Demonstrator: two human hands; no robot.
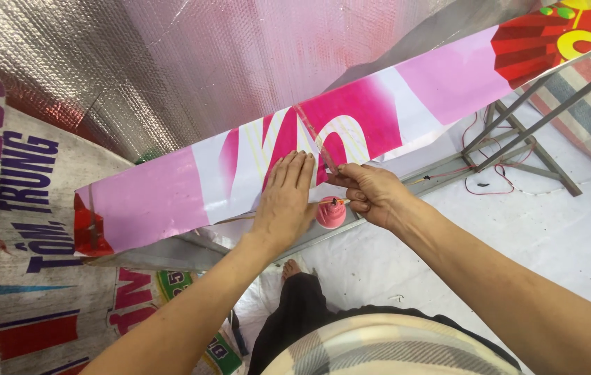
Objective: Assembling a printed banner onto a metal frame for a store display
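A long pink, white and red printed banner panel lies slanted across a metal frame. My left hand rests flat on it, fingers together, pressing the print down. My right hand pinches the lower end of a thin clear strip of tape that runs up across the panel. A small pink tape roll hangs just under my right hand, between the two hands.
Silver bubble-foil sheeting hangs behind the panel. Printed tarpaulin covers the floor at left. At right stand a grey metal frame and red wires on white sheeting. My foot and dark trousers are below.
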